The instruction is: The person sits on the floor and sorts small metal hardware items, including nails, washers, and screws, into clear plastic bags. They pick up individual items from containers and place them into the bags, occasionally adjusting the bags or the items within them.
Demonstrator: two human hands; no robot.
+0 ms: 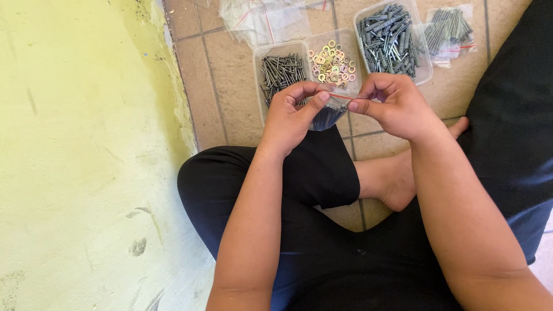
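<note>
Above the tiled floor (230, 69), the left hand (291, 118) and right hand (394, 106) pinch the red-striped top of a small clear plastic bag (329, 114) of thin dark screws, its lower part hidden, before 3 clear tubs (340, 40).

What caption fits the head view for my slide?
Both hands, left hand and right hand, pinch a small clear bag above tubs of hardware.

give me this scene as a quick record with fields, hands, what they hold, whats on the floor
left hand: pinches top edge of small clear bag
right hand: pinches same edge, other end
bag contents: dark screws
screw tray: on tiled floor
washer tray: beside it
wall plug tray: farther right
empty bags: top
</note>
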